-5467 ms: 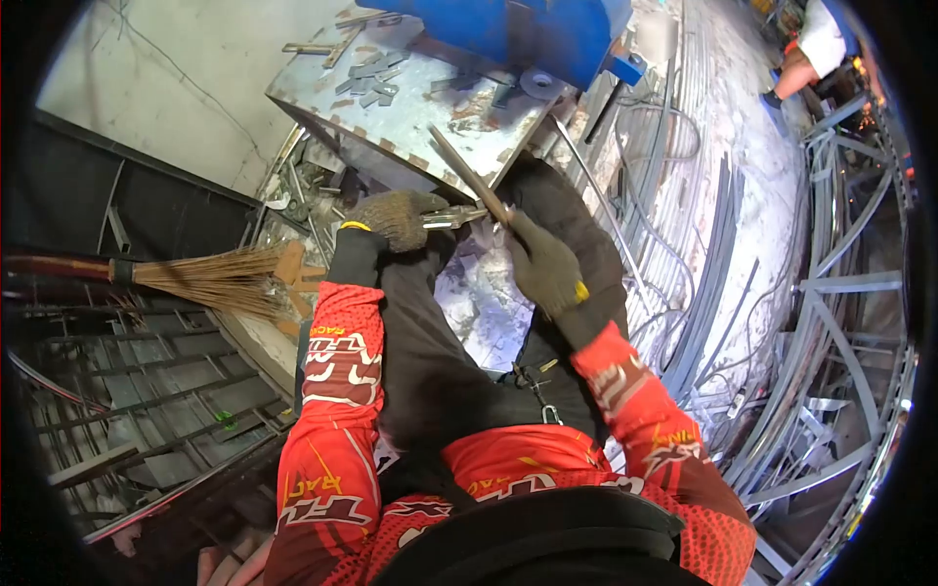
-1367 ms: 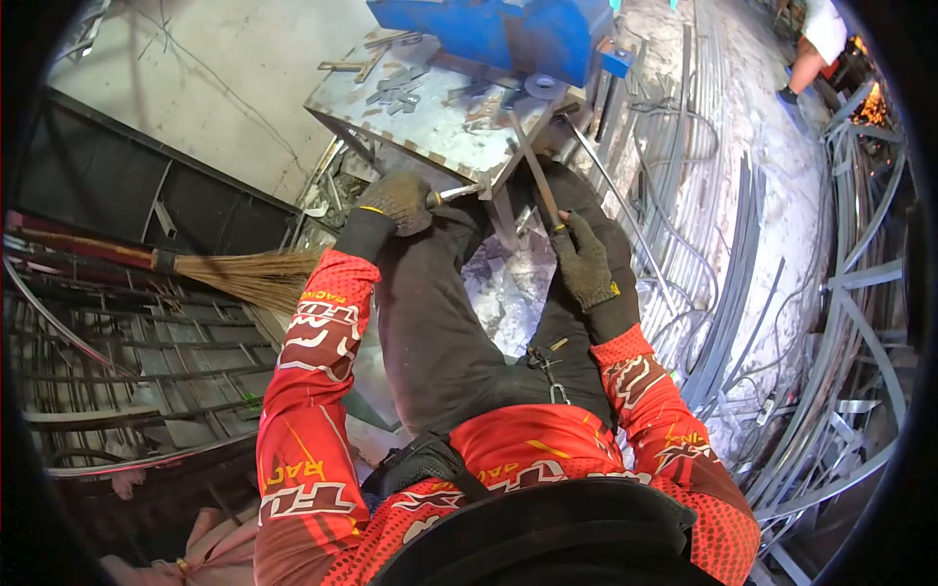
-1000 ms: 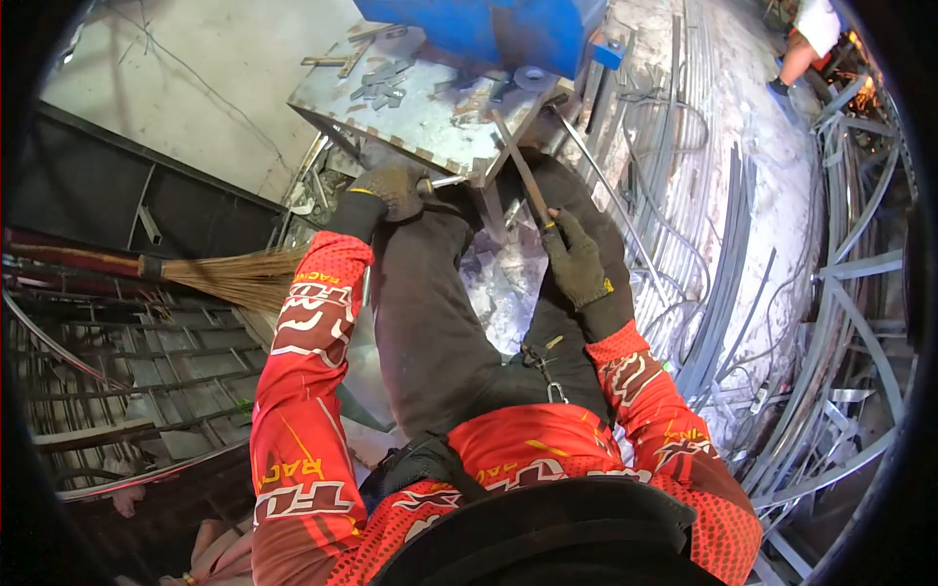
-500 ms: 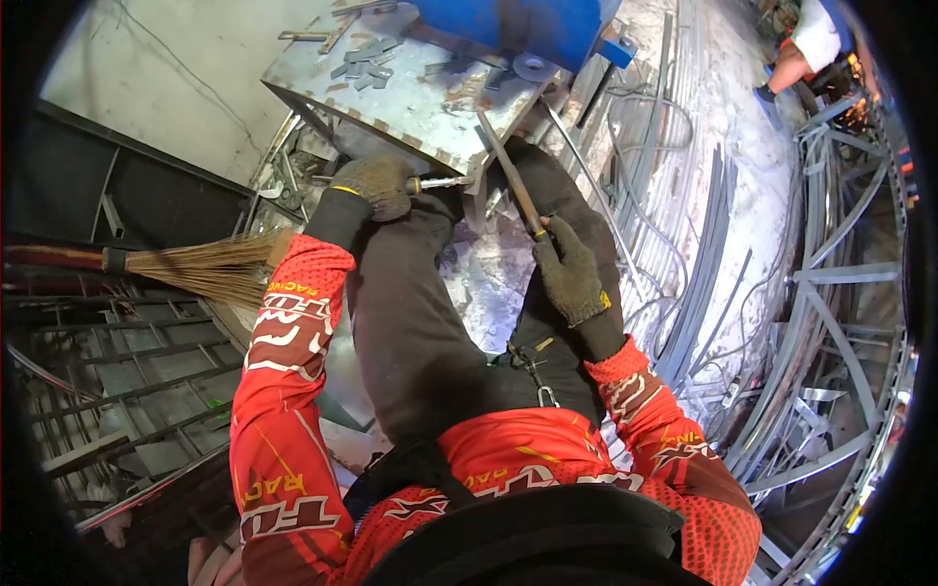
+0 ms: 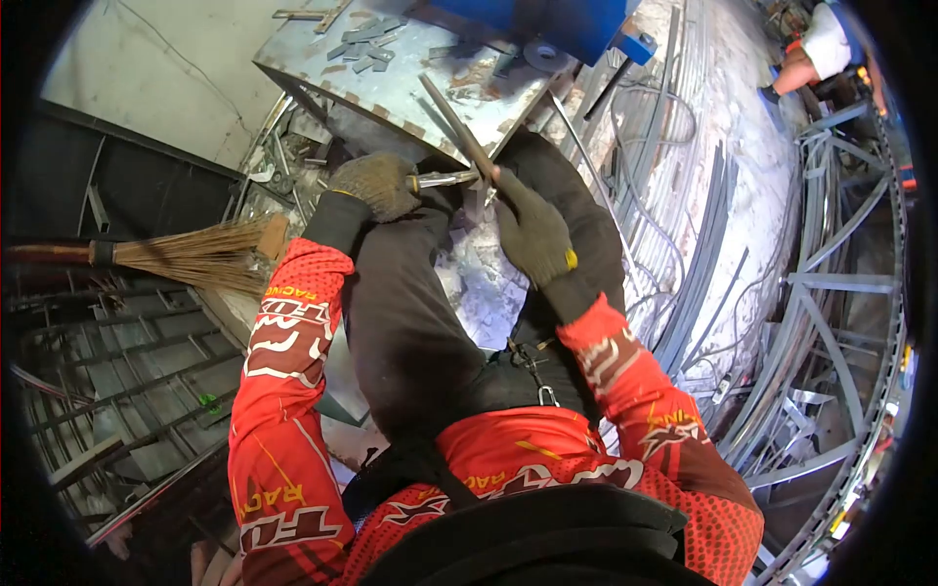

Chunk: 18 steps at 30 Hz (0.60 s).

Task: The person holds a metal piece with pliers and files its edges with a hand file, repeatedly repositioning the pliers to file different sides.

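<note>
both gloved hands are loaded here, close together with a gap between them: the left hand (image 5: 374, 187) is clamped on a silver plier-like tool (image 5: 446, 180), and the right hand (image 5: 534, 234) is wrapped round the near end of a long bar (image 5: 456, 125). biggest first, and straight up at twelve o'clock it's the metal table (image 5: 288, 57), one corner reaching toward the knees. a blue metal body (image 5: 547, 24) sits over its far side, nearer one o'clock. across at three, long steel strips (image 5: 708, 264) run along the floor; over at nine, a broom (image 5: 186, 256) lies with its bristles pointing in toward the left sleeve.

now the one that counts, the bar: from the right hand it slants away to eleven o'clock, far end out over the table. the tool lies across that line, its axis running from the left hand to three, and its tip comes in right by the bar's near end. right hand is the nearer one, it's on the bar; whether tip and bar touch, can't tell from here.

smaller still, flat metal offcuts (image 5: 369, 41) scatter on the table at eleven, a round disc (image 5: 543, 56) at twelve, and a little metal piece (image 5: 476, 198) shows just below the tool's tip, partly blurred.
</note>
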{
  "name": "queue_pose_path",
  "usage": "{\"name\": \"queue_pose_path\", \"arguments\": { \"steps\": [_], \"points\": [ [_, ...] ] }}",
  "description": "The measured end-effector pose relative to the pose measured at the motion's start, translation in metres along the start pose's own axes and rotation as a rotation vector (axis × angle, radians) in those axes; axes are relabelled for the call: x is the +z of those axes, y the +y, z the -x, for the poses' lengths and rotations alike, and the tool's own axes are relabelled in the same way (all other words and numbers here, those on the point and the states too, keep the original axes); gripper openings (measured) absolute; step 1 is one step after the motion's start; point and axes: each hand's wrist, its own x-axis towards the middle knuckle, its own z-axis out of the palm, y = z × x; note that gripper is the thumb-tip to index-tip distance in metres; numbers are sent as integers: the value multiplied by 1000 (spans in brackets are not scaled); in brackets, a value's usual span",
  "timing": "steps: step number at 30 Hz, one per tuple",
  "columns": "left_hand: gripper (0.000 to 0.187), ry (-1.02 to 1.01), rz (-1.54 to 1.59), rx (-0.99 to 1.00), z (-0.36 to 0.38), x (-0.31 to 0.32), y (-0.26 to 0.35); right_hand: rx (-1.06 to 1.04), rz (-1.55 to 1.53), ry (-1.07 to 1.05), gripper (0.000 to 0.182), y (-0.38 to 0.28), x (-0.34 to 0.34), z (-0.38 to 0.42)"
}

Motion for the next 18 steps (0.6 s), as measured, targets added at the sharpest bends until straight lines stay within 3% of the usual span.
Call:
{"name": "queue_pose_path", "arguments": {
  "steps": [2,4,8,12,18],
  "points": [
    [43,-2,-4,-2,-1,1,-6,-98,-6,16,41,-6,8,-23],
    [48,-37,6,16,-2,4,-12,-48,62,-49,43,-8,5,-13],
    [55,20,-12,82,-2,7,-14,157,-66,-129,46,-2,-32,47],
    [60,-95,-33,45,-7,3,-13,76,-152,-45,48,19,-47,99],
    [58,-102,-7,8,-13,12,-20,155,-308,-18,48,11,-15,67]
  ]
}}
